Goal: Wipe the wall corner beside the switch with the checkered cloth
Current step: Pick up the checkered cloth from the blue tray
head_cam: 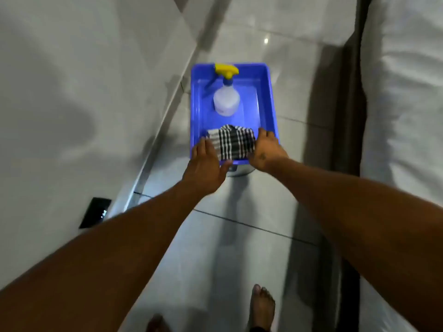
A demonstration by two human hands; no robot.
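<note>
Checkered cloth in the blue tub

Black-and-white checkered cloth [231, 144] lies bunched at the near end of the blue plastic tub [271, 101] (a yellow-capped white spray bottle [226, 99] stands behind it). I see my left hand [206, 166] and right hand [267, 149] flanking it, touching its edges; grip unclear.

Both hands [236, 159] on checkered cloth [231, 143]
</note>
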